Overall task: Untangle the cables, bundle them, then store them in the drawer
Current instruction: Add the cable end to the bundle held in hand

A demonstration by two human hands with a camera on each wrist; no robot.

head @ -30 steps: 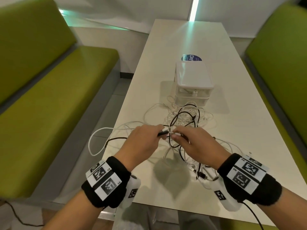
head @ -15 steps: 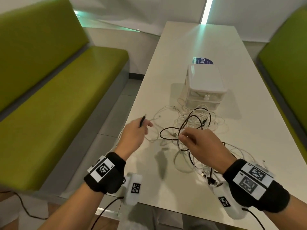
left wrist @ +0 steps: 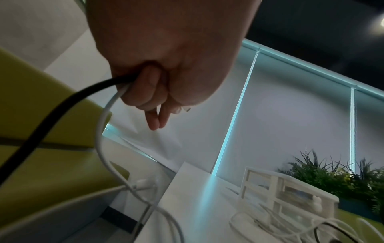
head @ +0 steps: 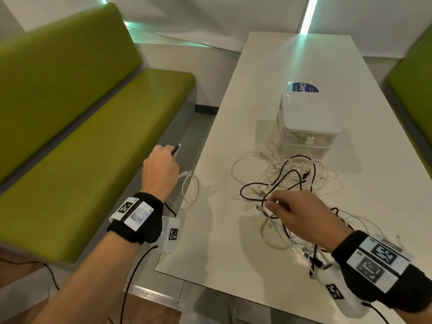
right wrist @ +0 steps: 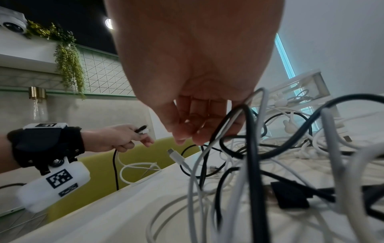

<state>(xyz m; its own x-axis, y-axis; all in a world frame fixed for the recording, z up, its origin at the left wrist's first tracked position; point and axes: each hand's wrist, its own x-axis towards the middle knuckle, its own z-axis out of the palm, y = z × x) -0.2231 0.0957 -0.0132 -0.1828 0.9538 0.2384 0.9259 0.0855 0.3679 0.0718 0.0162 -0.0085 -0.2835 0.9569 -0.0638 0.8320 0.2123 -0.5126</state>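
A tangle of black and white cables (head: 292,174) lies on the white table (head: 222,265) in front of a small white drawer unit (head: 306,122), whose drawers look closed. My left hand (head: 171,152) is held out past the table's left edge. It grips the end of a black cable (left wrist: 62,106) together with a white cable (left wrist: 101,125); both trail down to the table. My right hand (head: 268,203) hovers over the near side of the tangle, fingertips pinching a cable loop (right wrist: 226,128) in the pile. A loose white connector (right wrist: 175,156) hangs just below those fingertips.
Green benches (head: 81,148) run along both sides of the table. A round blue sticker (head: 304,86) lies behind the drawer unit. Cable loops (head: 189,190) hang over the left table edge. A black plug block (right wrist: 288,197) sits in the pile near my right wrist.
My left hand has pulled away to the left, off the table edge, taking the black cable end with it. My right hand has stayed pinching at the tangle.
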